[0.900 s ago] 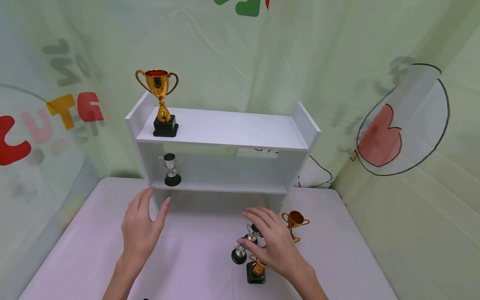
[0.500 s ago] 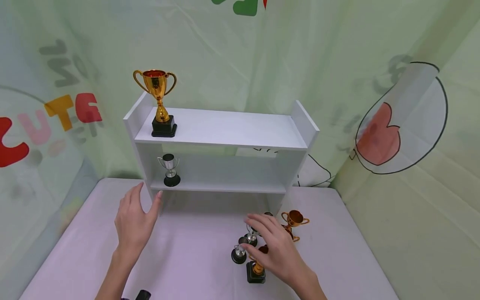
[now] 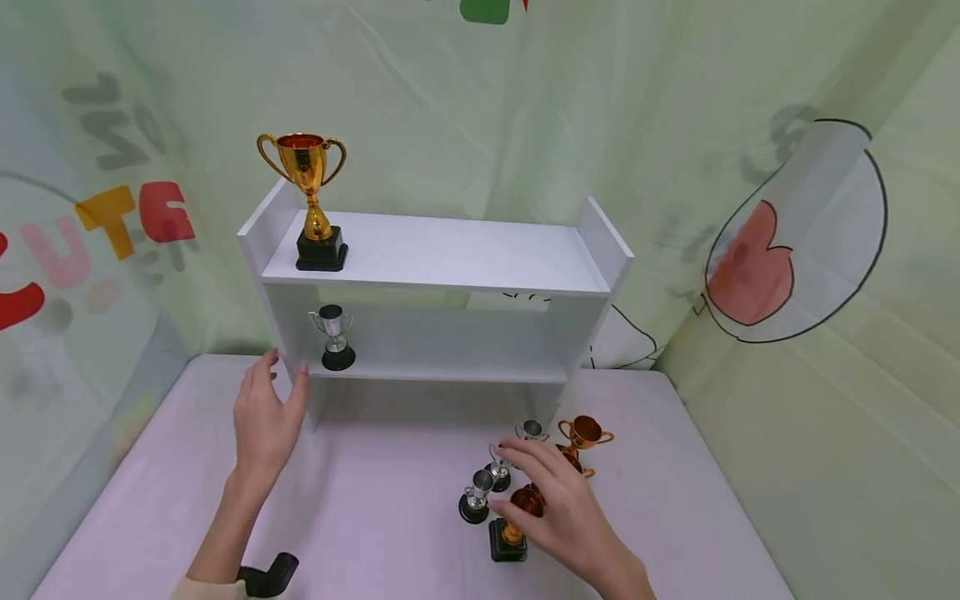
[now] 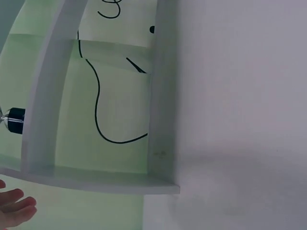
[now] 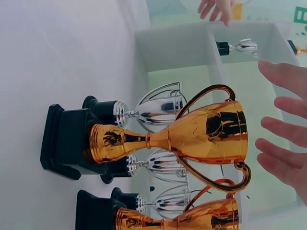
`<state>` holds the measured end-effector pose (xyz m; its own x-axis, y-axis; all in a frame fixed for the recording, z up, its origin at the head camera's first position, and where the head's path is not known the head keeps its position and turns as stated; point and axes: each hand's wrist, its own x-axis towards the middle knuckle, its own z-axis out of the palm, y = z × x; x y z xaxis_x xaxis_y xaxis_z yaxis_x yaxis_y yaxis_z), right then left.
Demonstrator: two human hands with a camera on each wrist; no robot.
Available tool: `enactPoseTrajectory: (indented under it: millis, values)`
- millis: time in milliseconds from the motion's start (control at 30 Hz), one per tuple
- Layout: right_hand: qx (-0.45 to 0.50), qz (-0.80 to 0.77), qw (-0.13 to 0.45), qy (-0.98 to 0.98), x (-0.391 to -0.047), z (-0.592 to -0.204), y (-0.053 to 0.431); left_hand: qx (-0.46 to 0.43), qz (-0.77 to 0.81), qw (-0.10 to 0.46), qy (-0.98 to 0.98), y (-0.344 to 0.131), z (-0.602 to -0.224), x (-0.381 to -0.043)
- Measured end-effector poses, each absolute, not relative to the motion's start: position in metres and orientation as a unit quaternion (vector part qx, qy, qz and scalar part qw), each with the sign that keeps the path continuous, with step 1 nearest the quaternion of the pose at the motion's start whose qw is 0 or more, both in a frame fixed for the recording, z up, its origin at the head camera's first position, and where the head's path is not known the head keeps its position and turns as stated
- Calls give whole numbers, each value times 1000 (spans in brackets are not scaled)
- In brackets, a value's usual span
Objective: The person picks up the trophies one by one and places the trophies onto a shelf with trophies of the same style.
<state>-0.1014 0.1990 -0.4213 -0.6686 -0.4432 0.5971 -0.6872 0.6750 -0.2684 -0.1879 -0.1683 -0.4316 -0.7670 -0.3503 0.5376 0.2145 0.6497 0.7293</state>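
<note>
My right hand (image 3: 562, 517) hovers over a group of trophies on the table, fingers spread and curved, thumb apart. Nearest to it stands a gold trophy cup (image 5: 206, 134) on a square black base, partly hidden by the hand in the head view. In the right wrist view the fingertips are just beyond its rim, with a visible gap. Several small silver trophies (image 3: 476, 500) stand beside it, and another gold trophy (image 3: 585, 432) is to the right. My left hand (image 3: 264, 425) is raised by the shelf's left side panel, fingers extended, holding nothing.
A white shelf unit (image 3: 450, 254) stands at the back of the table. A large gold trophy (image 3: 306, 200) is on its top board's left end; below, a small silver trophy (image 3: 334, 337) stands on the middle board. Curtains (image 3: 420, 108) hang behind.
My left hand has shifted left, away from the middle-board silver trophy. My right hand has drawn slightly back and right, uncovering more of the trophies. The head view has tilted a little.
</note>
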Motion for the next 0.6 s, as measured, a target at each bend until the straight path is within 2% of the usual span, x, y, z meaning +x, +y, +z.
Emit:
enactPoseTrajectory:
  millis: [367,600]
  values:
    - [314,250,242,-883,-93,-428,205,23,-437,346,-830,-171,-438,-205]
    - [300,253,209,-896,-88,-433,210,9,-457,363,-812,-171,-439,-212]
